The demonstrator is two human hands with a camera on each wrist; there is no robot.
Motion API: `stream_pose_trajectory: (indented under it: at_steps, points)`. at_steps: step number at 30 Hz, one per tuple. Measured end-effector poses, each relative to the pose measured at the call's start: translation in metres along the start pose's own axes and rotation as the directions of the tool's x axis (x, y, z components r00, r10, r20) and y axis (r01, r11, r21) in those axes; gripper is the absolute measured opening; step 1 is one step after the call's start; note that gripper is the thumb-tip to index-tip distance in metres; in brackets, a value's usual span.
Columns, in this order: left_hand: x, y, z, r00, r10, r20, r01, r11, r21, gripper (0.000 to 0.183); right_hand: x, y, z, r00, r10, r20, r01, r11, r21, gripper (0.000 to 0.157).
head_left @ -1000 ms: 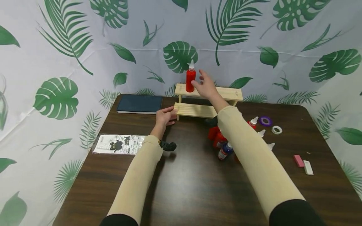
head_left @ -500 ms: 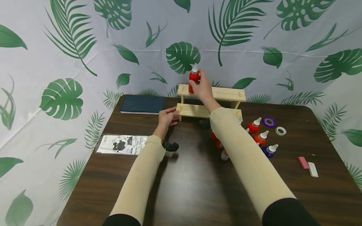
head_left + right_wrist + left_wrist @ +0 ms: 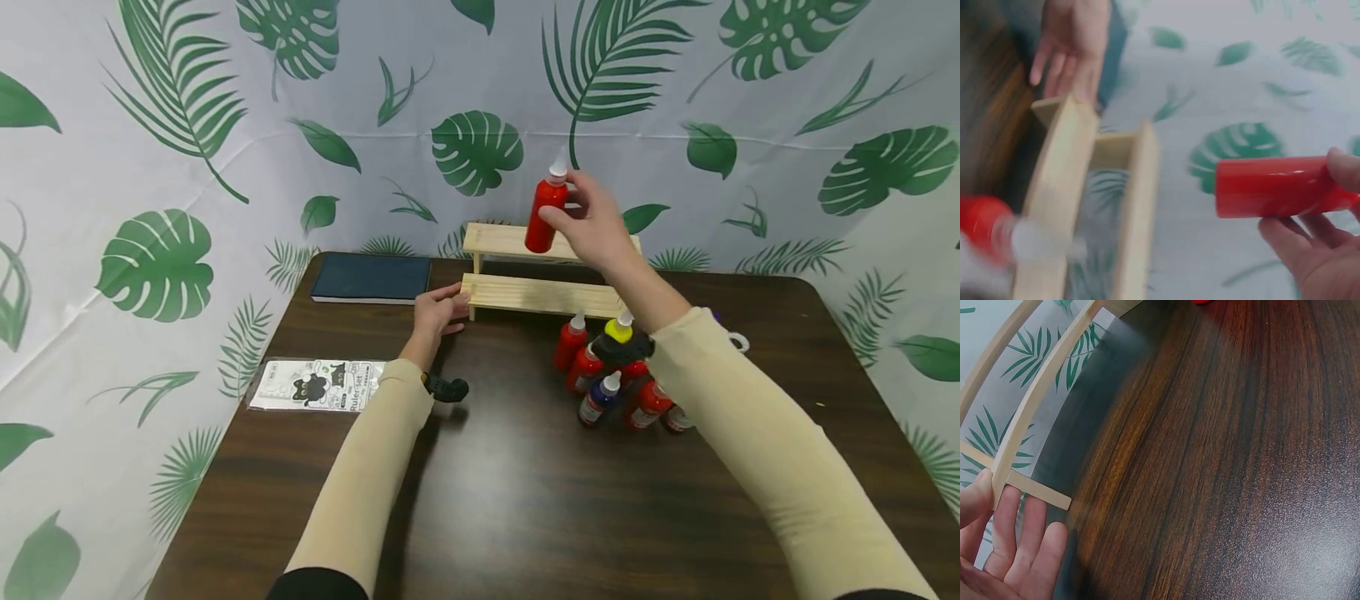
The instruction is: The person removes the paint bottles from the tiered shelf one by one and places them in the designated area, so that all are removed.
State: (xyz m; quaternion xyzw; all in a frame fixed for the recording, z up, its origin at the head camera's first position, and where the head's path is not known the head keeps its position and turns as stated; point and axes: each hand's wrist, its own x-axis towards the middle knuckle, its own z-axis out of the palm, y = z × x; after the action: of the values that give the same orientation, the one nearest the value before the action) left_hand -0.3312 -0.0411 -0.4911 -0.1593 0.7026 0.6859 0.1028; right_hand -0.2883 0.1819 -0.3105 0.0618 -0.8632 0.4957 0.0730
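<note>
My right hand grips a red squeeze bottle with a white pointed nozzle, thumb on the near side. Slightly tilted, the bottle hangs in front of the upper tier of a two-step wooden display rack. From the right wrist view, the bottle's flat base faces left, away from the rack's planks. At the rack's left end, my left hand pinches the lower plank; in the left wrist view the thumb lies against the wood and several fingers spread behind it.
Several squeeze bottles stand right of centre, among them a red one, a yellow one and a blue one; my right sleeve hides others. A dark blue book and a packaged ruler set lie left. White tape shows right.
The red bottle stood on the upper tier's left end with my right hand loose beside it. The hand took hold, lifted it and moved right. My left hand stays at the rack.
</note>
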Motion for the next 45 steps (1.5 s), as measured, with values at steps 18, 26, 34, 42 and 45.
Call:
stream_pose_trajectory:
  at_steps: [18,26,34,42,45]
  points:
    - [0.002,-0.004,-0.007,1.000,0.014,0.018,-0.014,1.000,-0.013,0.036,-0.152,0.080,-0.135,0.957,0.075,-0.281,-0.118,0.983,-0.142,0.054]
    - [0.003,-0.004,-0.006,1.000,0.014,0.027,-0.014,1.000,-0.015,0.035,-0.171,0.152,-0.119,0.953,0.118,-0.281,-0.175,0.966,-0.189,0.056]
    - [0.002,-0.003,-0.004,0.999,0.014,0.032,-0.013,1.000,-0.017,0.035,-0.171,0.202,-0.103,0.974,0.111,-0.197,-0.138,0.982,-0.131,0.053]
    - [0.001,-0.002,-0.001,0.999,0.011,0.031,-0.010,1.000,-0.014,0.036,-0.174,0.212,-0.097,0.985,0.082,-0.154,-0.103,0.985,-0.136,0.053]
    - [0.001,-0.002,-0.001,1.000,0.006,0.030,-0.006,1.000,-0.014,0.036,-0.175,0.213,-0.096,0.986,0.090,-0.140,-0.110,0.983,-0.148,0.052]
